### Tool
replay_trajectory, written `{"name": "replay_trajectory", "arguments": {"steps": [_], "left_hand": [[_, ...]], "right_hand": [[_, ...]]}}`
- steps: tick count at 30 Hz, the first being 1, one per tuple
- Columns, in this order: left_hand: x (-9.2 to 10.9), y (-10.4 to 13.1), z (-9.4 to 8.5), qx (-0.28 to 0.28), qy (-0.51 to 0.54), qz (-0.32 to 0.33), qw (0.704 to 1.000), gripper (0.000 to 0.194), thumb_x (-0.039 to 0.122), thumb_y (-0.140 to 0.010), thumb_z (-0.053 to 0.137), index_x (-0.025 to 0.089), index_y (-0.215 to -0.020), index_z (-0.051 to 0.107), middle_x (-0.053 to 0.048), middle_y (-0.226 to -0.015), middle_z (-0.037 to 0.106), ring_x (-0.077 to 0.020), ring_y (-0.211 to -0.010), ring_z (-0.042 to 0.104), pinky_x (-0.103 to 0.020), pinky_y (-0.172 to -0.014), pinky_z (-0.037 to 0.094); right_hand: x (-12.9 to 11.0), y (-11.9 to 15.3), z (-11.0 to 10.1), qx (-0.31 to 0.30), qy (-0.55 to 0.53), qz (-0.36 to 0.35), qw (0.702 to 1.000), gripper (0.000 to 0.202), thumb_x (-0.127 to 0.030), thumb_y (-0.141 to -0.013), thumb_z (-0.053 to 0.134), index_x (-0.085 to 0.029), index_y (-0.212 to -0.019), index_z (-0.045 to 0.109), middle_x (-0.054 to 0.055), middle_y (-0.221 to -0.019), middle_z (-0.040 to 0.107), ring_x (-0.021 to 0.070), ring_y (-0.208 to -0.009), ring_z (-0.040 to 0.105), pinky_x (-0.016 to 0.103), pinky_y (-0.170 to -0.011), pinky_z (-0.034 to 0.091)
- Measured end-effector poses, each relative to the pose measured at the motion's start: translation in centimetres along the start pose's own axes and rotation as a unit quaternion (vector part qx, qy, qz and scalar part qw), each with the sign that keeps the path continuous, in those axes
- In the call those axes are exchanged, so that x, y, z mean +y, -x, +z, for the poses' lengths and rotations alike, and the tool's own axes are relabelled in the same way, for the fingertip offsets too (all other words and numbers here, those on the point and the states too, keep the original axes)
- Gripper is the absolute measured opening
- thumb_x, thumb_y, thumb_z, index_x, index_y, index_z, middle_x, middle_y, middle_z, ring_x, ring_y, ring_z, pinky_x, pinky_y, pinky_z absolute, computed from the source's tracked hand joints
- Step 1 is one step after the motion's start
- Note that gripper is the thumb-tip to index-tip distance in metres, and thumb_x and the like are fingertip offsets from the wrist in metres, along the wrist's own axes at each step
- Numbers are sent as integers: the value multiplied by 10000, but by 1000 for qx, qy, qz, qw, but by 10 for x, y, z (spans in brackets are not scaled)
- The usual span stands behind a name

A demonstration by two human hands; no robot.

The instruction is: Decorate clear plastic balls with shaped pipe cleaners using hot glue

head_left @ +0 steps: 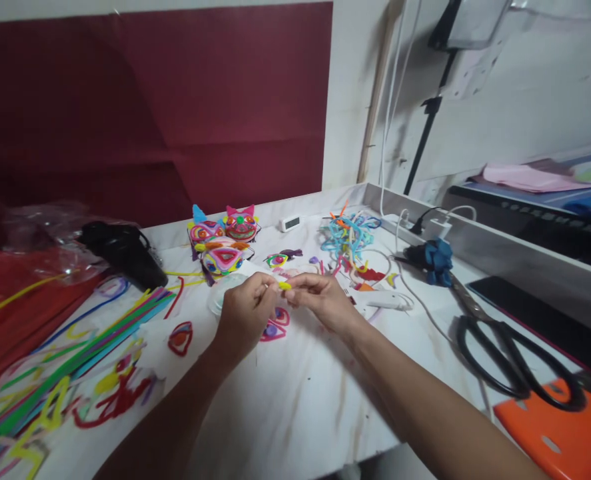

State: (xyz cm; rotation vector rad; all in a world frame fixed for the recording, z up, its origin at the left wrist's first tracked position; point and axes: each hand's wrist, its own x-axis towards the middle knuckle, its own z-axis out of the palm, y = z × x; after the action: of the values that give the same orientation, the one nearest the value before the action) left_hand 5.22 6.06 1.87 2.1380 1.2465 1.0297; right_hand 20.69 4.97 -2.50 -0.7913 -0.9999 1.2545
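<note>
Over the middle of the table, my left hand (248, 308) and my right hand (320, 298) meet fingertip to fingertip. Between them is a short yellow fuzzy piece (284, 286), which looks like pipe cleaner. Both hands pinch it, one at each end. Just below the fingers lies a pink and purple pipe-cleaner shape (274, 329), partly covered by my left hand. A red and orange eye-shaped piece (180, 339) rests to the left. Behind my left hand is a clear round dish (217, 299), mostly hidden.
Finished colourful animal faces (225, 241) stand at the back, near a small white digital display (290, 223). Loose pipe cleaners (82, 353) spread across the left, by a black glue-gun-like tool (120, 250). A blue tangle (348, 233), large scissors (505, 353) and a phone (540, 327) lie right.
</note>
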Motion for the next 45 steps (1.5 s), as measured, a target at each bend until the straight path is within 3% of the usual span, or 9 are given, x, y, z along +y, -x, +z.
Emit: {"name": "replay_trajectory", "arguments": {"steps": [11,16,22,28,30,34,39,42,45], "left_hand": [[-7,-2,10,-65,182,-85,977,146,312,-795,539,178,-755,581,29,-564,624,-100,-389,520,-208,-398,412],[-14,-1,11,9,-11,67,998,126,228,-826,514,178,-773,617,15,-596,654,-120,-525,611,-215,-544,463],[-18,3,12,72,-247,240,936,257,187,-903,404,180,-775,627,-27,-654,681,-129,-628,642,-208,-587,439],[-12,5,13,96,-186,162,964,149,208,-856,489,193,-808,630,25,-575,654,-103,-490,582,-196,-532,415],[-9,6,12,93,-167,139,972,130,209,-837,507,196,-789,628,46,-520,619,-95,-437,543,-196,-510,402],[-6,8,11,91,-160,128,975,142,203,-827,503,194,-757,626,52,-490,596,-97,-422,529,-201,-505,392],[-7,7,10,91,-169,135,972,116,175,-820,519,185,-782,628,46,-520,615,-100,-449,550,-204,-514,391],[-10,5,8,62,-186,172,966,152,174,-857,481,180,-811,626,15,-618,664,-112,-533,601,-212,-556,410],[-13,2,3,11,-183,208,961,202,198,-904,422,179,-851,616,-13,-733,695,-125,-645,643,-217,-611,433]], "right_hand": [[0,1,-1,-2,28,10,1000,210,-335,-565,812,-179,-605,676,-34,-536,610,87,-519,499,250,-555,395],[-3,4,1,-37,-64,104,992,136,-251,-591,741,-167,-563,637,-23,-484,585,80,-446,457,240,-488,356],[-10,5,-1,-75,-140,152,976,176,-249,-572,636,-203,-505,480,-47,-439,423,85,-427,348,251,-434,295],[-9,7,1,-20,26,-28,999,143,-274,-665,689,-203,-742,592,-26,-596,552,111,-539,483,263,-535,397],[-7,9,1,7,176,-164,971,212,-244,-701,705,-221,-896,624,-6,-708,614,128,-623,542,273,-587,437],[-3,13,-3,-1,424,-382,821,160,-164,-840,579,-223,-971,649,44,-802,672,159,-736,599,304,-673,472],[-1,15,-9,1,555,-417,720,208,-138,-886,495,-187,-1008,657,96,-866,663,185,-806,568,318,-701,460],[-4,14,-9,11,541,-382,749,231,-146,-895,465,-194,-927,689,76,-774,631,176,-740,542,307,-646,430],[-6,10,-9,-1,414,-291,863,159,-222,-866,551,-200,-819,701,29,-680,590,144,-649,525,282,-594,407]]}}
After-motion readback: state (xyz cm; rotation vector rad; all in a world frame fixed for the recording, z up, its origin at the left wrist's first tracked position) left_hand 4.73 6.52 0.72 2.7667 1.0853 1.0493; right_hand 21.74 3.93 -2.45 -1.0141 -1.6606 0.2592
